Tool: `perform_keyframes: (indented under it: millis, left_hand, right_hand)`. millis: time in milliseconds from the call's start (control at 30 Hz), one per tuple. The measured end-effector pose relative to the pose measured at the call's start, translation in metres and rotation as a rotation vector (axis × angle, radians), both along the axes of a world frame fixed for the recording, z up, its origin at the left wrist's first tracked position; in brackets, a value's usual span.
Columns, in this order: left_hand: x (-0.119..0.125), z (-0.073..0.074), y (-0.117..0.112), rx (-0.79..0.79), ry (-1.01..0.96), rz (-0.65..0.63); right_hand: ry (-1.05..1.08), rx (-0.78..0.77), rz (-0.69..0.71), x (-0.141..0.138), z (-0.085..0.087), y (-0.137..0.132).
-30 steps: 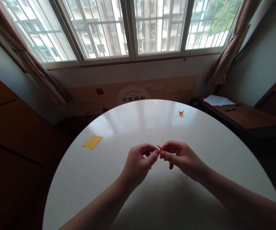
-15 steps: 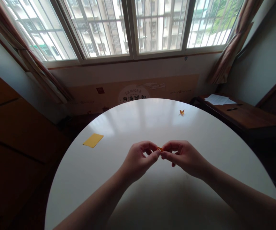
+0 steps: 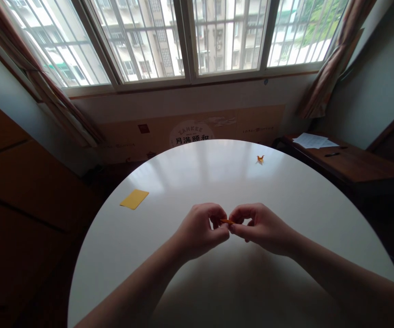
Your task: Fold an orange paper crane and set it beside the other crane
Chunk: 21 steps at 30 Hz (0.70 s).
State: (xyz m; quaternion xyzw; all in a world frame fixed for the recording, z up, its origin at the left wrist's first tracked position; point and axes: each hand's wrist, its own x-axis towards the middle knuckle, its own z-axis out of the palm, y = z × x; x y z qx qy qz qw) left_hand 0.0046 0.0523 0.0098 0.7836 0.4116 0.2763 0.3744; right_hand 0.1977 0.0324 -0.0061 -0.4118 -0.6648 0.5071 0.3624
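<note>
Between the fingertips of both hands sits a small piece of folded orange paper (image 3: 227, 222), mostly covered by the fingers. My left hand (image 3: 205, 230) pinches it from the left with thumb and forefinger. From the right, my right hand (image 3: 260, 228) pinches its other end, the two thumbs nearly touching. Both hands are held over the near middle of the white round table (image 3: 190, 182). A small folded orange paper crane (image 3: 260, 159) stands near the table's far right edge. On the left lies a flat yellow paper sheet or stack (image 3: 134, 199).
A low brown wooden table (image 3: 364, 166) stands beyond the right edge, bearing white papers (image 3: 314, 140) and a dark slim object (image 3: 332, 155). Behind the round table, a printed cardboard panel (image 3: 258, 120) leans below the barred window. Brown cabinets (image 3: 19, 182) are at left.
My hands have come slightly lower and nearer to me. The folded orange paper has turned to lie flatter, with less of it showing. The view has shifted slightly.
</note>
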Motion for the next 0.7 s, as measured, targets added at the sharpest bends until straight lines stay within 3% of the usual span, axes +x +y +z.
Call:
perform_keyframes:
  millis: [200,333,500,700]
  left_hand:
    - [0.000,0.002,0.000,-0.163,-0.070,-0.038]
    - [-0.008,0.007,0.011,-0.262,-0.230,0.047]
    - [-0.017,0.012,0.021,-0.155,-0.383,0.183]
    - [-0.005,0.002,0.008,-0.164,-0.290,0.038]
  right_hand:
    - [0.020,-0.091,0.030,0.001,0.001,-0.001]
    - [0.045,-0.157,-0.032,0.004,0.002,0.003]
    - [0.196,-0.307,-0.093,0.007,0.003,0.008]
    - [0.288,-0.380,-0.095,0.005,0.000,0.006]
